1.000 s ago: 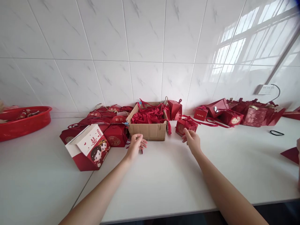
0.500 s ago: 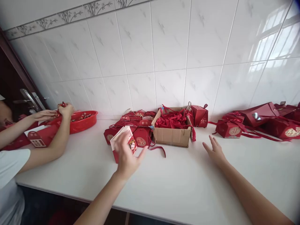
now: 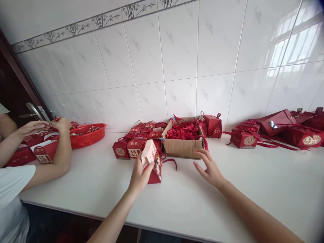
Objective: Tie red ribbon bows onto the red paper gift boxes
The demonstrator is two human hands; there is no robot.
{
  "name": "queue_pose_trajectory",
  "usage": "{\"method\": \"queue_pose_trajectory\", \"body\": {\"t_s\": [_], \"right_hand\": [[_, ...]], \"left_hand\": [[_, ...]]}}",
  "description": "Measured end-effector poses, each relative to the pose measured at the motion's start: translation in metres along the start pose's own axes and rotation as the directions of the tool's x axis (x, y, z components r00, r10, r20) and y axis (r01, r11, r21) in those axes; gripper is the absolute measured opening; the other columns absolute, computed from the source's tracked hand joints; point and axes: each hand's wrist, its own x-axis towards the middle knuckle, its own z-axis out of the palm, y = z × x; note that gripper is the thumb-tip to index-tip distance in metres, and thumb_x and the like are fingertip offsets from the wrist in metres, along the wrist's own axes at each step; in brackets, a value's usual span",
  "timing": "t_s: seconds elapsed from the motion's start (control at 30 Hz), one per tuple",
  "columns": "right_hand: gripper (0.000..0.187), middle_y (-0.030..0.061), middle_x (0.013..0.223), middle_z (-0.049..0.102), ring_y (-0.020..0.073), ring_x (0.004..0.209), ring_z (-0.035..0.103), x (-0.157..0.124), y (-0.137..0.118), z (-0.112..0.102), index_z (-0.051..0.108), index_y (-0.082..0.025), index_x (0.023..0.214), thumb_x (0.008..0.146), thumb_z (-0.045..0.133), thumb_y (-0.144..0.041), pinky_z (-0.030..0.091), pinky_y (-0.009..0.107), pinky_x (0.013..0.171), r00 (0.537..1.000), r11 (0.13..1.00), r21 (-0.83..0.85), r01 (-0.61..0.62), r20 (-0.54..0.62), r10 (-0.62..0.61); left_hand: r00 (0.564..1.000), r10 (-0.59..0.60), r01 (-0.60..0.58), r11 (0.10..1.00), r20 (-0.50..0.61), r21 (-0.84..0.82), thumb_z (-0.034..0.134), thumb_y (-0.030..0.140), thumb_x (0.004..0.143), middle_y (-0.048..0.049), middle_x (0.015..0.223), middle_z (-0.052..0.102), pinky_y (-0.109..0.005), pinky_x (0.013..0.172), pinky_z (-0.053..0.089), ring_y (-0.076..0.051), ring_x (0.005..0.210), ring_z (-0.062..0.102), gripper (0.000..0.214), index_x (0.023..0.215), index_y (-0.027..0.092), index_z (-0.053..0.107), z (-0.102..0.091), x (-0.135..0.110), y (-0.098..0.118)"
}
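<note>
My left hand (image 3: 141, 172) grips a red gift box (image 3: 156, 172) by its upper part, where a pale flap (image 3: 149, 152) stands up. Gold and coloured print covers the box's side, and its base is at the tabletop; whether it touches cannot be made out. To its right, my right hand (image 3: 209, 168) hangs over the table with fingers apart, holding nothing. Just beyond that hand is a cardboard box (image 3: 183, 148) filled with dark red ribbons (image 3: 186, 129). Behind my left hand stand several closed red gift boxes (image 3: 121, 150) in rows.
A loose ribbon (image 3: 173, 161) lies on the white table (image 3: 182, 202). More red boxes (image 3: 245, 138) with ribbons are along the wall at right. At left, a co-worker's hands (image 3: 62, 124) work by a red basin (image 3: 88, 137) and an open red box (image 3: 44, 153).
My left hand has moved right and now grips the gift box, which has come along with it and turned. My right hand has moved left, toward the cardboard box.
</note>
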Motion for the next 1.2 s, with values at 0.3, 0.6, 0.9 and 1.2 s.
{"method": "queue_pose_trajectory", "body": {"t_s": [0.3, 0.6, 0.9, 1.2], "right_hand": [[0.068, 0.0102, 0.127, 0.058, 0.0279, 0.117, 0.054, 0.001, -0.017, -0.007, 0.049, -0.022, 0.131, 0.073, 0.072, -0.048, 0.043, 0.046, 0.100, 0.876, 0.589, 0.656, -0.471, 0.427, 0.225], [0.028, 0.0093, 0.090, 0.072, 0.0287, 0.084, 0.068, 0.006, -0.008, -0.019, 0.063, -0.015, 0.091, 0.076, 0.064, -0.039, 0.053, 0.041, 0.078, 0.752, 0.271, 0.770, -0.577, 0.371, 0.545], [0.059, -0.0036, 0.091, 0.065, 0.0196, 0.077, 0.066, 0.002, -0.017, -0.002, 0.038, -0.032, 0.124, 0.073, 0.068, -0.029, 0.051, 0.033, 0.071, 0.740, 0.253, 0.751, -0.610, 0.427, 0.520], [0.036, -0.0062, 0.066, 0.058, 0.0139, 0.057, 0.057, -0.003, -0.013, 0.014, 0.043, -0.024, 0.088, 0.069, 0.071, -0.035, 0.042, 0.024, 0.055, 0.665, 0.210, 0.698, -0.684, 0.479, 0.573]], "left_hand": [[0.786, -0.019, 0.061, 0.997, 0.618, -0.046, 0.062, 0.044, 0.080, -0.0112, 0.123, 0.051, -0.043, 0.102, 0.035, -0.029, 0.116, 0.048, 0.055, 0.131, 0.028, 0.050, 0.087, -0.028, 0.034], [0.917, -0.012, 0.116, 0.964, 0.398, -0.239, 0.059, 0.045, 0.079, -0.0110, 0.108, 0.058, -0.041, 0.092, 0.043, -0.027, 0.105, 0.055, 0.040, 0.107, 0.018, 0.051, 0.122, 0.018, 0.025], [0.826, -0.085, 0.327, 0.878, 0.557, -0.350, 0.065, 0.030, 0.071, 0.0024, 0.069, 0.062, -0.024, 0.057, 0.041, -0.014, 0.059, 0.058, 0.024, 0.090, 0.022, 0.055, 0.105, 0.023, -0.006], [0.789, -0.226, 0.483, 0.803, 0.571, -0.349, 0.062, 0.028, 0.067, 0.0065, 0.054, 0.054, -0.021, 0.050, 0.035, -0.012, 0.049, 0.050, 0.017, 0.076, 0.021, 0.049, 0.112, 0.016, -0.029]]}}
